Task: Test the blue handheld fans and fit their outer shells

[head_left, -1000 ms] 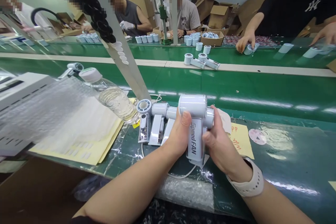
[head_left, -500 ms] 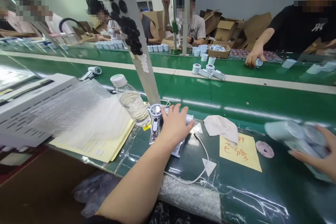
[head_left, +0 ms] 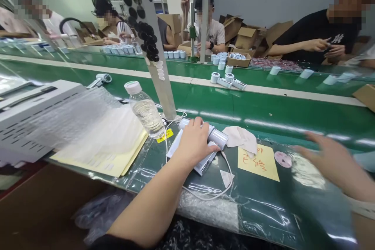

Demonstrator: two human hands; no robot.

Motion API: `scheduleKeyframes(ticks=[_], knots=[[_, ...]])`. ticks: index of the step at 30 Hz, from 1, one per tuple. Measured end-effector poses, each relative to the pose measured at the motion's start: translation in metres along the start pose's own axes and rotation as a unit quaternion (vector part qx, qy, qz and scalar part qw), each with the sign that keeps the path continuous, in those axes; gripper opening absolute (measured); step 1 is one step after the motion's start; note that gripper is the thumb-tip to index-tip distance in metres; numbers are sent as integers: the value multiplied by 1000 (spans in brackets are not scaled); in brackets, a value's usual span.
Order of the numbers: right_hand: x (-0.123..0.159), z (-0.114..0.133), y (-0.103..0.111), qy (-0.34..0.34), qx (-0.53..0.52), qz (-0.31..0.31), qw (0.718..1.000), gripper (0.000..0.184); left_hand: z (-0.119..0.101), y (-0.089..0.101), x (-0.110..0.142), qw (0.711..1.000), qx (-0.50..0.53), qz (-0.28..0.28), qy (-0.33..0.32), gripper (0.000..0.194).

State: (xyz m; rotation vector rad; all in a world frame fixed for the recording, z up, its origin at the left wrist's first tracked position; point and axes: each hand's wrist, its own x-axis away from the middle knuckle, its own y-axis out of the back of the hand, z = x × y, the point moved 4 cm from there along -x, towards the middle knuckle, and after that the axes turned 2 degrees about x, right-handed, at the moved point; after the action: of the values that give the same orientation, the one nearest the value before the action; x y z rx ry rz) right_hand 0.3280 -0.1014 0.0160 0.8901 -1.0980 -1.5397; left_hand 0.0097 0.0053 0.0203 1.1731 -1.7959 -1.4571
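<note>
My left hand [head_left: 193,144] lies closed over white handheld fans [head_left: 209,140] resting on the green bench, fingers curled round their barrels. A white cable [head_left: 216,193] loops from them toward me. My right hand [head_left: 331,160] hovers at the right with its fingers spread and nothing in it, slightly blurred. A white cloth [head_left: 241,137] and a yellow note [head_left: 259,160] with red writing lie between the two hands.
A water bottle [head_left: 146,111] stands tilted left of the fans, beside yellow sheets [head_left: 108,160] and bubble wrap [head_left: 73,117]. A slanted metal post [head_left: 156,50] with black discs rises behind. More fans [head_left: 228,80] sit on the green conveyor [head_left: 263,103]; several people work opposite.
My right hand carried one fan off to the right and now comes back without it. My left hand dropped onto the remaining fans and has drawn them slightly rightward.
</note>
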Motion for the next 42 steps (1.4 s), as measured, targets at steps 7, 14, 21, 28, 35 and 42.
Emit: scheduleKeyframes(ticks=[7,14,21,28,35,42], knots=[[-5,173,-75,97,90,153,979,25,-3,-13,9,996,25,90,-11,50],[2,171,-93,165,74,158,971,20,-4,-17,-4,998,23,62,-10,40],[17,169,-85,210,-393,366,817,15,-17,-24,-3,999,-16,-3,-32,50],[17,174,-82,160,-520,380,748,22,-1,-28,-8,999,-46,24,7,62],[17,176,-94,132,-498,384,766,17,6,-30,-17,998,62,22,-12,40],[13,175,-95,99,-503,287,809,28,21,-19,-15,691,714,-103,50,64]])
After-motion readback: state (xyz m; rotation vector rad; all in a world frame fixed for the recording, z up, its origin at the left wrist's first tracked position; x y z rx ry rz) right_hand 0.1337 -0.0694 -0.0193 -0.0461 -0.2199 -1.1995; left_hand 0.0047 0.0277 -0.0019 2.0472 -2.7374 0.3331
